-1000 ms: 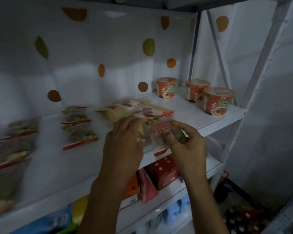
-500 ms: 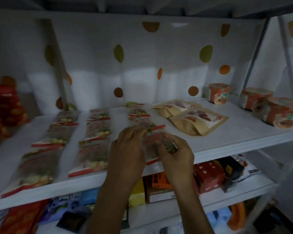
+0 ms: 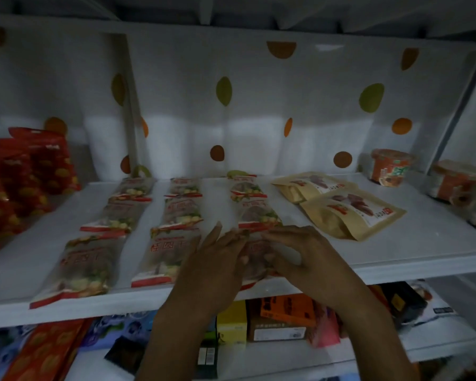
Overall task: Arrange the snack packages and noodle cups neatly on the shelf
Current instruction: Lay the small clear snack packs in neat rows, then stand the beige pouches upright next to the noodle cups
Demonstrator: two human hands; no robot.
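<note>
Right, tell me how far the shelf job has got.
Done: two columns of clear packets lie in line; noodle cups stand at the right. In hand: left hand and right hand are on the third column's front packet. Left: the kraft pouches lie askew and probably need squaring.

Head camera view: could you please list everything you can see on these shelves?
clear red-edged snack packets: nine, three columns, middle shelf centre
brown kraft paper pouches: two, overlapping, right of the packets
orange noodle cups: three, shelf's right end
red snack bags: several, left end
white shelf: one, holds all these
assorted boxes: several, yellow and orange, lower shelf
left hand: one, rests on front right packet
right hand: one, pinches same packet
</note>
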